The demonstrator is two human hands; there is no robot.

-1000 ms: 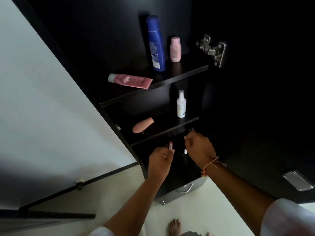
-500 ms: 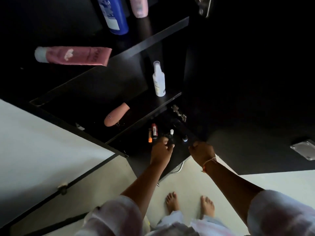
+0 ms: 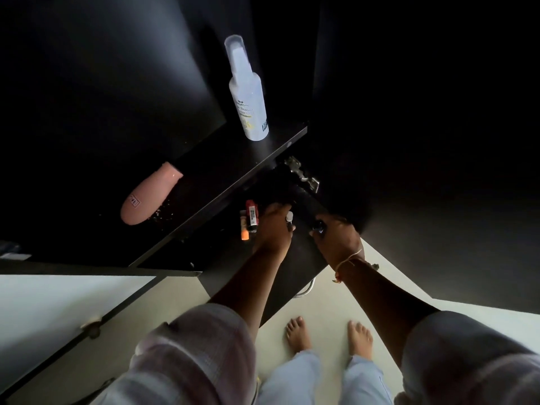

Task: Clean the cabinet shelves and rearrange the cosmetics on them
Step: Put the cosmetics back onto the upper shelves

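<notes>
Both hands reach into the lowest shelf of a black cabinet (image 3: 204, 197). My left hand (image 3: 273, 229) curls round a small dark bottle with a white cap (image 3: 289, 219). My right hand (image 3: 336, 235) grips a small dark bottle (image 3: 318, 228). Just left of my left hand stand a red lipstick (image 3: 252, 215) and an orange stick (image 3: 244, 229). On the shelf above, a white spray bottle (image 3: 249, 95) stands upright and a pink tube (image 3: 149, 197) lies on its side.
White crumbs (image 3: 162, 213) lie by the pink tube. A metal hinge (image 3: 302, 173) sits at the cabinet's right wall. An open white door panel (image 3: 58, 302) is at the lower left. A drawer handle (image 3: 306, 289) and my bare feet (image 3: 330, 336) show below.
The camera has tilted down and closer, so the top shelf has left the view. Both hands have gone deeper into the lowest shelf and each now holds a small bottle.
</notes>
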